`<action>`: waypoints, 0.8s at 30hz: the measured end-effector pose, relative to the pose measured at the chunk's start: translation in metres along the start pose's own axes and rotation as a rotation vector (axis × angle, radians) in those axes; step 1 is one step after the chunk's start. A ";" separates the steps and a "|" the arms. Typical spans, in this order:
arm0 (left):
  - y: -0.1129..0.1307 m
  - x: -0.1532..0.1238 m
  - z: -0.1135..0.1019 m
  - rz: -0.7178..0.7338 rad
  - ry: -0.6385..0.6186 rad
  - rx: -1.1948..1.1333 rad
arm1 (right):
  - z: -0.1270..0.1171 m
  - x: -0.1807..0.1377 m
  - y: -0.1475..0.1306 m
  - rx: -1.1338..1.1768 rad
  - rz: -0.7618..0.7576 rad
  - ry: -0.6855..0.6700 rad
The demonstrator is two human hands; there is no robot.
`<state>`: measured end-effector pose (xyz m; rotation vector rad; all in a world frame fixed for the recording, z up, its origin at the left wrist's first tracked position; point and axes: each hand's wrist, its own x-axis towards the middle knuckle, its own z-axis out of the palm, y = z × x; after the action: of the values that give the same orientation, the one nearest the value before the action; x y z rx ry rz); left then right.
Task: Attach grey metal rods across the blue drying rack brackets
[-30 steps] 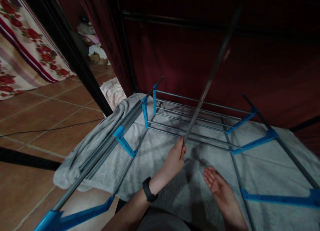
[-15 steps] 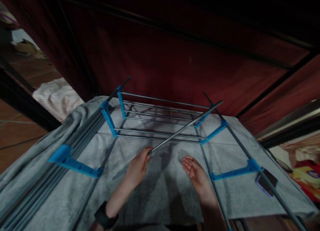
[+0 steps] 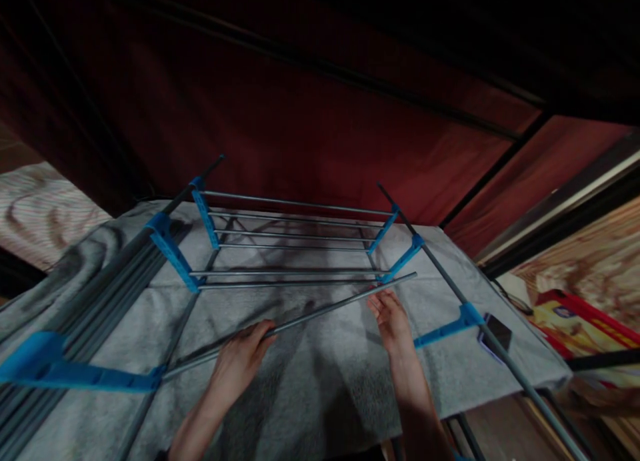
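My left hand (image 3: pixel 245 354) is closed around a thin grey metal tube (image 3: pixel 320 312). The tube slants from lower left to upper right, its left end by the tip of the near left blue plastic bracket (image 3: pixel 75 371). My right hand (image 3: pixel 393 321) is palm up below the tube's right part, fingers stretched out and at or close to it; contact is unclear. Beyond the hands, a rack frame lies on its back, with several crossbars (image 3: pixel 300 272) between its blue brackets. On the right, a near blue bracket (image 3: pixel 445 326) is on the long side pole (image 3: pixel 450 281), partly behind my right forearm.
A bundle of grey tubes (image 3: pixel 115 294) lies along the left side. Grey cloth (image 3: pixel 310 354) covers the surface beneath. A phone (image 3: pixel 495 338) rests beside the right pole. Dark red panels (image 3: pixel 300 134) stand behind, and a red and yellow package (image 3: pixel 575 324) is at far right.
The tube has come down and lies flatter, its left end now near the left bracket. My right hand has moved up to the tube's right part. The view has shifted right.
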<state>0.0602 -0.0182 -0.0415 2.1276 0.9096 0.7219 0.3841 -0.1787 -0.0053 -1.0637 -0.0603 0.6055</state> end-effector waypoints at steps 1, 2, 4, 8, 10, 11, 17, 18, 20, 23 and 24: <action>-0.003 0.001 0.000 0.005 0.000 0.002 | 0.000 0.002 -0.003 0.012 -0.021 -0.010; -0.006 0.001 0.001 0.012 0.001 0.003 | 0.000 0.004 -0.005 0.023 -0.037 -0.018; -0.010 0.003 0.000 0.030 0.016 0.001 | -0.001 0.008 -0.008 0.033 -0.053 -0.030; -0.016 0.006 -0.001 0.070 0.026 0.024 | -0.005 0.016 -0.011 0.008 -0.069 -0.011; -0.018 0.007 -0.001 0.082 0.006 0.061 | -0.006 0.021 -0.012 -0.013 -0.075 -0.008; -0.019 0.008 -0.001 0.087 -0.003 0.083 | -0.007 0.023 -0.012 -0.020 -0.077 -0.014; -0.033 0.007 -0.002 0.107 -0.014 0.208 | -0.007 0.032 -0.011 -0.021 -0.082 -0.024; -0.036 0.007 -0.003 0.111 -0.010 0.220 | -0.006 0.034 -0.011 -0.020 -0.085 -0.022; -0.044 0.006 -0.005 0.125 0.003 0.237 | -0.005 0.038 -0.013 -0.015 -0.088 -0.018; -0.051 0.004 -0.008 0.148 0.040 0.282 | -0.003 0.045 -0.016 -0.019 -0.086 -0.007; -0.051 0.003 -0.009 0.152 0.052 0.305 | -0.004 0.046 -0.017 -0.027 -0.085 -0.003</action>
<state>0.0360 0.0137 -0.0751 2.4780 0.9423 0.7560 0.4311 -0.1646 -0.0044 -1.0813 -0.1162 0.5305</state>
